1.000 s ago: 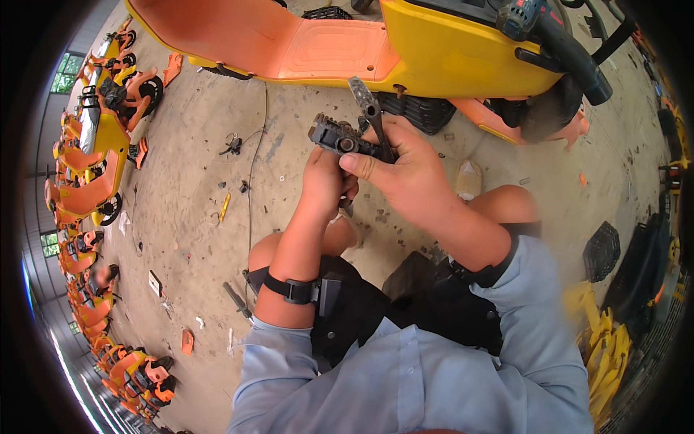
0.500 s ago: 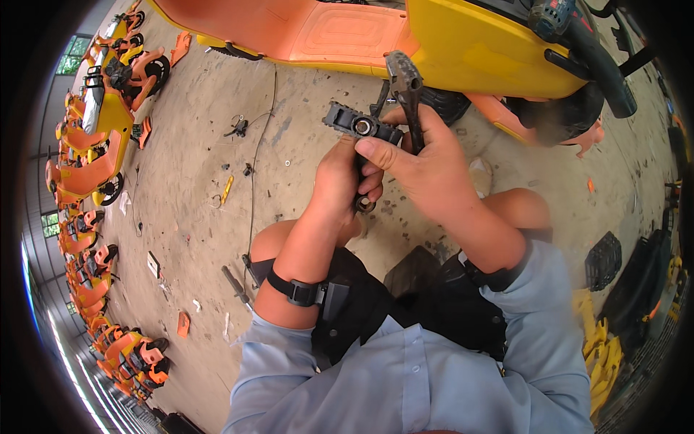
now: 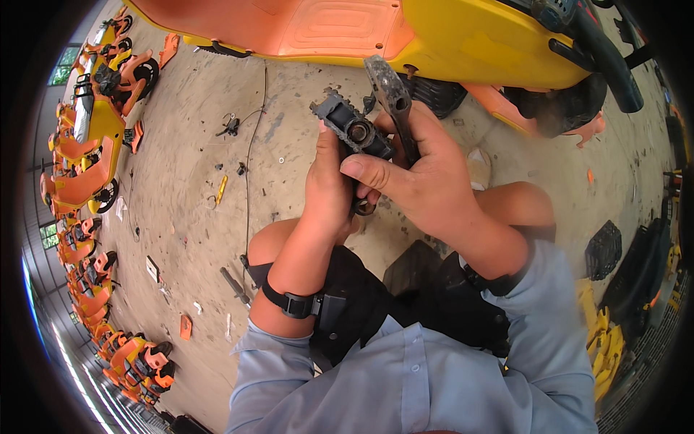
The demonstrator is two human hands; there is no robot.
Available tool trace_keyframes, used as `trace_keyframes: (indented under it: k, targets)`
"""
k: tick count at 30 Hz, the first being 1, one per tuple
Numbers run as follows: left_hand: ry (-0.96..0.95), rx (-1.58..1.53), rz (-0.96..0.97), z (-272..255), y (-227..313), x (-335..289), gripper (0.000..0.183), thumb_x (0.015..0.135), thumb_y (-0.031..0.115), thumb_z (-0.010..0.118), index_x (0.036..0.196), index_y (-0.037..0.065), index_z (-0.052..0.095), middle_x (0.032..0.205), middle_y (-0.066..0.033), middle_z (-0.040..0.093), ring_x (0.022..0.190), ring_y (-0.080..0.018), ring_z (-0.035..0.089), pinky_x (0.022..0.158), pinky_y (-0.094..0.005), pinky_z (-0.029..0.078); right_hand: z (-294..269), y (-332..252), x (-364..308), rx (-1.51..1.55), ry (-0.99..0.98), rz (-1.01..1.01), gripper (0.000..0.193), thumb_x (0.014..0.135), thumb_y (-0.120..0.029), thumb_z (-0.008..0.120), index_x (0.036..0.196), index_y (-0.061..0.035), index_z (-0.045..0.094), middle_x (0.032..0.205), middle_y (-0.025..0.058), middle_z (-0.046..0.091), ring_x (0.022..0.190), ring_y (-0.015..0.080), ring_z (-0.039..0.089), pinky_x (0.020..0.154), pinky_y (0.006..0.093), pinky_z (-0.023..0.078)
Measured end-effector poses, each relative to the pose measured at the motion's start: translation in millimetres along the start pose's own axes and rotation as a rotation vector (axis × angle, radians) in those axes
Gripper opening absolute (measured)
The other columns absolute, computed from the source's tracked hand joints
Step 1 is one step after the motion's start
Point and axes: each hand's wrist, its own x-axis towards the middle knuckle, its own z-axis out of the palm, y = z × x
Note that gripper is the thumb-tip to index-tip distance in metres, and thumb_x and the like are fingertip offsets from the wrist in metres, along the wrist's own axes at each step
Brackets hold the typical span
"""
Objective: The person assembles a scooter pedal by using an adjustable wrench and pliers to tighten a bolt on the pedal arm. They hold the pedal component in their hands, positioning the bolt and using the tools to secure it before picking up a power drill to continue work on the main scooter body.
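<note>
My left hand [image 3: 325, 177] is closed around a black, ridged, pedal-like block [image 3: 340, 114] with a metal-lined round socket. Its fingers are partly hidden. Just below these fingers shows a dark ring-shaped end [image 3: 363, 207]; whether it belongs to the block cannot be made out. A worn, dark metal tool [image 3: 391, 90] with a broad head and a small hole rises from my right hand [image 3: 423, 163], whose fingers wrap its shank. The right thumb presses against the block's lower end, so both hands touch the block, in front of my knees.
A yellow and orange scooter body [image 3: 347, 32] lies across the far side. Several scooters [image 3: 90, 163] line the left wall. On the concrete floor are a cable [image 3: 253, 145], a yellow-handled tool [image 3: 222, 189] and an orange scrap [image 3: 186, 327]. Yellow parts [image 3: 606, 347] lie right.
The block has tipped, its far end swinging toward me and its socket turning more to view. The tool's head has shifted left and now shows its flat face. Both hands keep their grip.
</note>
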Motion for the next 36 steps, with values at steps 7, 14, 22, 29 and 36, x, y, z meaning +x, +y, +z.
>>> trace_keyframes:
  k: [7, 14, 22, 29, 36]
  targets:
    - [-0.076, -0.142, -0.061, 1.1, -0.2, -0.9, 0.067, 0.101, 0.062, 0.025, 0.093, 0.003, 0.058, 0.068, -0.0064, 0.054, 0.049, -0.0144, 0.045, 0.045, -0.0291, 0.039, 1.1, -13.3, 3.3, 0.119, -0.059, 0.183, 0.044, 0.083, -0.017, 0.081, 0.107, -0.0005, 0.049, 0.079, 0.0069, 0.064, 0.06, 0.0128, 0.064, 0.051, 0.0254, 0.053]
    - [0.011, -0.083, 0.013, -4.2, -8.0, 15.8, 0.041, 0.104, 0.044, 0.034, 0.091, 0.008, 0.048, 0.071, -0.0009, 0.043, 0.054, -0.0109, 0.041, 0.052, -0.0285, 0.044, -6.2, 7.2, 22.8, 0.256, 0.072, 0.174, 0.046, 0.084, -0.029, 0.081, 0.097, 0.0001, 0.049, 0.072, 0.0062, 0.061, 0.051, 0.0099, 0.054, 0.045, 0.0237, 0.044]
    - [0.123, 0.073, 0.102, 1.3, -11.0, 27.4, 0.031, 0.104, 0.03, 0.046, 0.112, 0.0, 0.051, 0.077, -0.0018, 0.047, 0.055, -0.0093, 0.042, 0.054, -0.0287, 0.046, -29.0, 15.0, 34.0, 0.267, 0.069, 0.494, 0.033, 0.094, -0.037, 0.068, 0.095, -0.0057, 0.057, 0.078, 0.0003, 0.06, 0.052, 0.0044, 0.039, 0.042, 0.021, 0.03]
    - [0.191, 0.331, 0.237, 2.4, -9.4, 22.7, 0.041, 0.096, 0.034, 0.065, 0.11, -0.002, 0.052, 0.072, 0.0003, 0.05, 0.055, -0.0074, 0.047, 0.05, -0.0245, 0.044, -30.2, 14.3, 30.9, 0.186, 0.084, 0.428, 0.033, 0.095, -0.038, 0.066, 0.097, -0.006, 0.058, 0.074, -0.0012, 0.054, 0.051, 0.0044, 0.039, 0.042, 0.0208, 0.031]
    - [0.253, 0.426, 0.415, -1.7, -17.2, 30.4, 0.038, 0.087, 0.021, 0.076, 0.106, -0.004, 0.054, 0.067, 0.0045, 0.048, 0.056, -0.0043, 0.046, 0.049, -0.0229, 0.04, -44.2, 12.6, 32.0, 0.1, 0.133, 0.363, 0.029, 0.088, -0.02, 0.075, 0.104, -0.0044, 0.058, 0.079, -0.0006, 0.056, 0.052, 0.0044, 0.042, 0.043, 0.0212, 0.031]
